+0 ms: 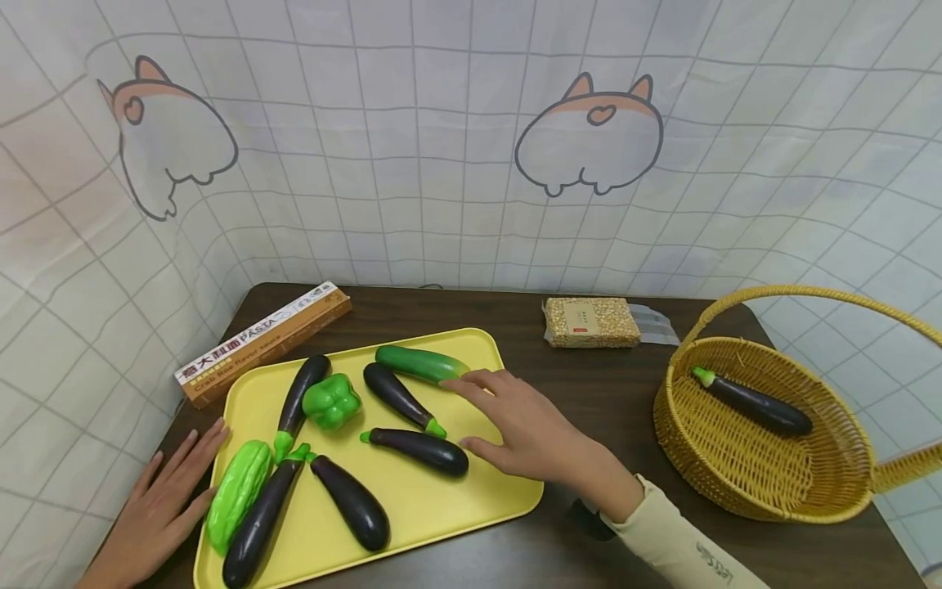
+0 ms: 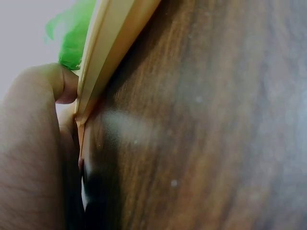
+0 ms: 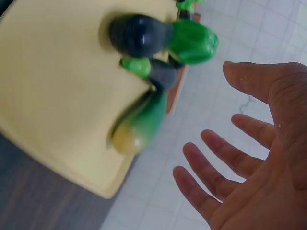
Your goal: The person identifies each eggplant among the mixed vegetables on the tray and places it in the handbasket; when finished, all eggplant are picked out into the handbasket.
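On the table lies a yellow tray (image 1: 434, 523) holding several eggplants, a green bell pepper (image 1: 332, 402), a bumpy light-green bitter melon (image 1: 239, 496) and a cucumber (image 1: 419, 362). My left hand (image 1: 158, 503) is at the tray's left edge, fingers extended, its thumb touching the rim beside the bitter melon. Over the tray's right side, my right hand (image 1: 518, 425) hangs with spread fingers and nothing in its grasp. Its fingertips are near the cucumber's yellowish end and an eggplant (image 1: 419, 451). In the right wrist view, this hand (image 3: 254, 167) appears apart from the cucumber (image 3: 141, 122).
At the right stands a yellow wicker basket (image 1: 666, 421) with a tall handle and one eggplant (image 1: 758, 405) inside. A pasta box (image 1: 265, 343) lies behind the tray's left corner. A vacuum-packed bag of grains (image 1: 592, 322) sits near the back edge, before the tiled-pattern cloth (image 1: 456, 164).
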